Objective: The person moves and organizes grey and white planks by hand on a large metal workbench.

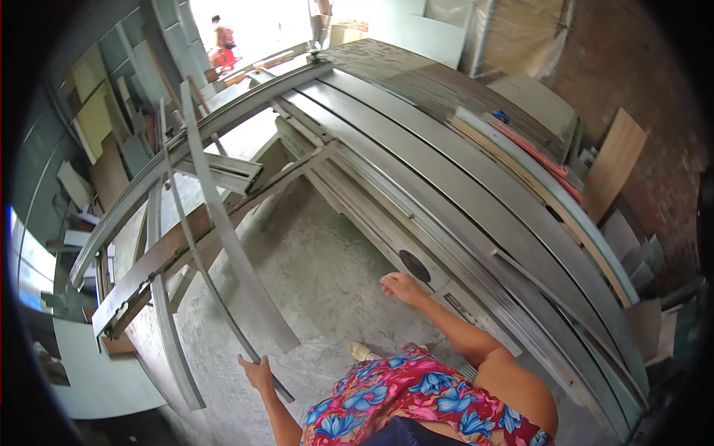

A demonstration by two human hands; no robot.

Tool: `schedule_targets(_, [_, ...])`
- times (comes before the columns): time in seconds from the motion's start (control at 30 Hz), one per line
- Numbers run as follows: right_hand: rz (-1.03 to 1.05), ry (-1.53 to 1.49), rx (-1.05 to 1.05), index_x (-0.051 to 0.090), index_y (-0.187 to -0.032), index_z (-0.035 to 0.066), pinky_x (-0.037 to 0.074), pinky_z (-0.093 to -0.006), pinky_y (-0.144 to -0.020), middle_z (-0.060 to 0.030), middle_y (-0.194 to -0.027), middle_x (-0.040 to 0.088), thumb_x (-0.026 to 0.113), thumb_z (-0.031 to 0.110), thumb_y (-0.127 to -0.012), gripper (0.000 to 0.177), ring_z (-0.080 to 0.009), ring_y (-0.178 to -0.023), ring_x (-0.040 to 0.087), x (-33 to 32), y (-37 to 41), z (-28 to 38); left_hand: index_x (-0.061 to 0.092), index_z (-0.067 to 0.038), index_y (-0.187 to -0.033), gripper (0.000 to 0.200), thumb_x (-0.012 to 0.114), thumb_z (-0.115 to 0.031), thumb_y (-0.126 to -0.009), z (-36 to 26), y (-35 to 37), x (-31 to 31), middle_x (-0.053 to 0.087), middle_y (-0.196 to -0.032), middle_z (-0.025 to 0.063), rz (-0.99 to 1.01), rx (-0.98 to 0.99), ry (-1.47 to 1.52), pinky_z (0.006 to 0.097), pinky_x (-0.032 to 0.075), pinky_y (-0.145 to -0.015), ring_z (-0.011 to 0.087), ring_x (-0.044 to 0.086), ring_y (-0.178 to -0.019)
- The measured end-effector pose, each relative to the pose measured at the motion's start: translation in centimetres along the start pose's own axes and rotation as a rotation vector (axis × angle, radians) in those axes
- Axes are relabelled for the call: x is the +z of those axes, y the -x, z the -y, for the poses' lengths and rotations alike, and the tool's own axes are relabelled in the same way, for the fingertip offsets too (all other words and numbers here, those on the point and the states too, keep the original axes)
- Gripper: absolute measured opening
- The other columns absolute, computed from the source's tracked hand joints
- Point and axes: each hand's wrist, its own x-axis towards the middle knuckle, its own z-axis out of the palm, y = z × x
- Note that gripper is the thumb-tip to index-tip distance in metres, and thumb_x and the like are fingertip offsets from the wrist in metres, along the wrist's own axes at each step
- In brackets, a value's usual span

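My left hand (256, 373) is at the lower end of a long, thin dark strip (213, 293), which slants up and left across the metal frame. Its fingers are partly spread, with thumb and forefinger beside the strip; a firm grip cannot be made out. A wider pale strip (242, 260) lies to the right of the thin one, its free end over the floor. My right hand (401, 287) hangs in front of the machine's side, near a round black disc (415, 265). Its fingers are curled, and no object shows in them.
A long metal machine table (446, 201) curves down the right side, with boards (550, 208) and a red tube (535, 160) along its far edge. Panels (97, 111) lean at the left wall. A person (223, 37) is outside the bright opening. Grey floor (320, 253) shows between frame and machine.
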Motion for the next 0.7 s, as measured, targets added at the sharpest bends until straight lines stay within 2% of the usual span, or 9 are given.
schedule_targets(0.03, [-0.064,0.039,0.004,0.062,-0.1,-0.001,0.049,-0.0252,-0.064,-0.0058,-0.081,0.065,0.052,0.028,-0.089,0.033,-0.0124,-0.068,0.061,-1.3,2.0,0.0,0.022,0.0,-0.136,0.082,0.069,-0.017,-0.072,-0.4,0.4,-0.2,0.062,-0.096,0.0233,-0.049,0.027,-0.04,0.0401,0.045,-0.083,0.0368,0.061,-0.092])
schedule_targets(0.07, [-0.125,0.079,0.01,0.062,-0.1,-0.001,0.049,-0.0253,-0.065,-0.0061,-0.081,0.065,0.052,0.027,-0.089,0.032,-0.0125,-0.068,0.062,-2.6,4.3,0.0,0.018,-0.002,-0.138,0.086,0.069,-0.021,-0.072,-0.9,0.4,-0.4,0.057,-0.11,0.025,-0.014,-0.013,-0.109,0.0411,0.045,-0.086,0.0369,0.058,-0.099])
schedule_targets(0.17, [-0.312,0.211,0.007,0.063,-0.1,0.0,0.049,-0.027,-0.065,-0.0087,-0.08,0.067,0.054,0.026,-0.088,0.03,-0.0145,-0.07,0.063,-6.3,9.6,-1.8,0.016,-0.004,-0.139,0.088,0.069,-0.026,-0.072,-1.6,0.5,0.6,0.05,-0.121,0.0256,-0.09,-0.023,-0.301,0.0458,0.043,-0.089,0.0363,0.054,-0.107])
schedule_targets(0.2, [-0.376,0.257,0.008,0.063,-0.1,0.0,0.049,-0.0278,-0.066,-0.0099,-0.08,0.067,0.054,0.025,-0.087,0.029,-0.0154,-0.071,0.064,-7.4,11.4,-2.6,0.016,-0.007,-0.14,0.09,0.07,-0.029,-0.071,-2.2,0.7,0.6,0.042,-0.13,0.0248,-0.048,-0.076,-0.296,0.0513,0.038,-0.092,0.0377,0.046,-0.116])
schedule_targets(0.33, [-0.671,0.377,-0.05,0.064,-0.094,0.005,0.05,-0.0373,-0.069,-0.0194,-0.082,0.064,0.055,0.028,-0.086,0.027,-0.0359,-0.083,0.062,-12.0,19.0,-3.6,0.014,-0.01,-0.142,0.092,0.069,-0.03,-0.071,-5.2,3.8,1.5,0.037,-0.134,0.0243,-0.151,-0.096,-0.55,0.0522,0.033,-0.096,0.0399,0.038,-0.121])
schedule_targets(0.43, [-0.794,0.345,-0.039,0.064,-0.093,0.004,0.05,-0.0371,-0.068,-0.0182,-0.082,0.065,0.056,0.026,-0.086,0.024,-0.0349,-0.081,0.063,-15.0,23.9,-6.5,0.015,-0.011,-0.142,0.093,0.07,-0.033,-0.071,-5.6,6.0,4.0,0.036,-0.134,0.0248,-0.416,0.176,-0.595,0.052,0.031,-0.098,0.0396,0.039,-0.121])
schedule_targets(0.53, [-0.914,0.396,-0.022,0.064,-0.095,0.003,0.05,-0.0319,-0.064,-0.0132,-0.079,0.066,0.055,0.021,-0.087,0.022,-0.024,-0.073,0.066,-17.0,28.2,-9.6,0.022,-0.005,-0.14,0.092,0.073,-0.032,-0.068,-7.7,8.3,6.7,0.037,-0.133,0.0245,-0.44,0.376,-0.477,0.0491,0.03,-0.1,0.0388,0.038,-0.121])
schedule_targets(0.63, [-1.039,0.383,-0.034,0.063,-0.096,0.002,0.051,-0.0296,-0.063,-0.0112,-0.078,0.067,0.055,0.019,-0.088,0.021,-0.0203,-0.07,0.067,-17.7,32.2,-11.7,0.029,0.003,-0.135,0.087,0.075,-0.027,-0.067,-8.8,9.7,10.6,0.039,-0.132,0.0242,-0.248,0.672,-0.243,0.0444,0.029,-0.103,0.0369,0.038,-0.121])
schedule_targets(0.7, [-1.117,0.327,-0.003,0.063,-0.097,0.002,0.051,-0.0298,-0.063,-0.0112,-0.078,0.067,0.054,0.02,-0.089,0.021,-0.0204,-0.071,0.067,-17.9,34.6,-12.4,0.033,0.008,-0.131,0.082,0.075,-0.022,-0.067,-11.1,12.4,12.7,0.04,-0.131,0.0245,-0.108,0.678,-0.222,0.0406,0.029,-0.104,0.0354,0.037,-0.123])
